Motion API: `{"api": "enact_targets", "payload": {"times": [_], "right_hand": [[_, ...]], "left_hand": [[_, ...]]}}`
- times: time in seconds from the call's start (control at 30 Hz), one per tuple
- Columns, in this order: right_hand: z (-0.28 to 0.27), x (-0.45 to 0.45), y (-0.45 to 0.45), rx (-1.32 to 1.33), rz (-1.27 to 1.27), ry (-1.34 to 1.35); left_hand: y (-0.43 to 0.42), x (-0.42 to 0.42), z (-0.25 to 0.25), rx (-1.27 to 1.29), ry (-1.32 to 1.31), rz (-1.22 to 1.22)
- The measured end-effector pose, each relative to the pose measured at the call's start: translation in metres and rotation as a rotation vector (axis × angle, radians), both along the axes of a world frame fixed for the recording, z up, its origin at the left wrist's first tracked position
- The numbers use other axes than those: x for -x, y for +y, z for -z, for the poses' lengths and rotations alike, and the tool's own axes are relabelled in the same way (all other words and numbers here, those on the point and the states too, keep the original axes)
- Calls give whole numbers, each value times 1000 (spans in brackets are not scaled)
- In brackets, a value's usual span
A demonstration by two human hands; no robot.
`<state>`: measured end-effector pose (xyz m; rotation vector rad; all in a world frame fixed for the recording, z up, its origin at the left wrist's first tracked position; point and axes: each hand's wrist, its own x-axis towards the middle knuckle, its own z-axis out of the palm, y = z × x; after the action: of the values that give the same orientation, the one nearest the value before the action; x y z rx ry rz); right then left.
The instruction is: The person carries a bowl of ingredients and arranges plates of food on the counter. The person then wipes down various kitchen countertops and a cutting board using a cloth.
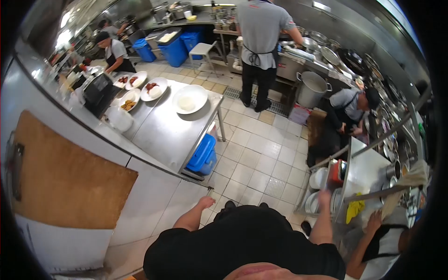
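The white plates [311,203] stand in the lower part of the metal rack [350,184], at about 2 o'clock from the wearer's body. The right hand [325,198] is in front of them, with its fingers pointing up to 12 o'clock. It is blurred, so I cannot tell if its fingers are open or closed, or if it touches a plate. Above the plates are white bowls [318,178] and, to their right, a red container [336,171]. A yellow cloth [354,210] hangs at 3 o'clock, near the hand of another person [373,222].

The left hand [205,202] is at 11 o'clock, just beside the lower corner of the steel counter [163,128]. Its fingers look bent, but I cannot tell how far open they are, or if they hold something.

Between the counter edge and the rack, the tiled floor [259,158] gives an open way toward 12 o'clock, up to a standing worker [263,37]. The red marks on this worker's grey shirt are too small to read. At 10 o'clock, the counter bears a wide white bowl [190,99].
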<state>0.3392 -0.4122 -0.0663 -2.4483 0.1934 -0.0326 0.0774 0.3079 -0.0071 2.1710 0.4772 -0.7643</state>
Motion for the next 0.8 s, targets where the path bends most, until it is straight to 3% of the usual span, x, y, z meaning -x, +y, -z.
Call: {"api": "enact_targets", "payload": {"times": [0.03,0.07,0.1,0.17,0.23,0.33,0.4,0.47,0.5,0.53,0.6,0.67,0.73,0.8], "right_hand": [[-9,51,30,483,-517,206],[-18,105,63,797,-1083,183],[-19,131,73,670,-1133,432],[-39,147,76,427,-848,734],[-47,146,66,335,-662,852],[-45,129,40,337,-618,875],[-31,117,21,433,-793,789],[-11,98,5,636,-1148,512],[0,86,0,662,-1166,437],[11,75,-2,634,-1088,432],[-37,31,31,51,-290,682],[-134,11,82,180,-476,588],[-137,-23,91,416,-706,624],[-111,-62,98,456,-757,698]], "left_hand": [[-8,-6,0,-7,14,-8],[-16,-20,-2,-11,29,-14],[-23,-33,-6,-12,42,-19],[-35,-48,-15,-33,-28,-28],[-46,-55,-21,-32,-70,-39],[-61,-52,-26,-7,-58,-56],[-69,-45,-30,-2,7,-57],[-72,-36,-32,-47,29,25],[-71,-34,-33,-69,38,66],[-70,-33,-34,-97,43,83],[-69,-28,-34,-152,57,116],[-72,-35,-69,-159,64,168],[-76,-60,-131,-125,3,271],[-78,-79,-177,-36,-109,422]]}}
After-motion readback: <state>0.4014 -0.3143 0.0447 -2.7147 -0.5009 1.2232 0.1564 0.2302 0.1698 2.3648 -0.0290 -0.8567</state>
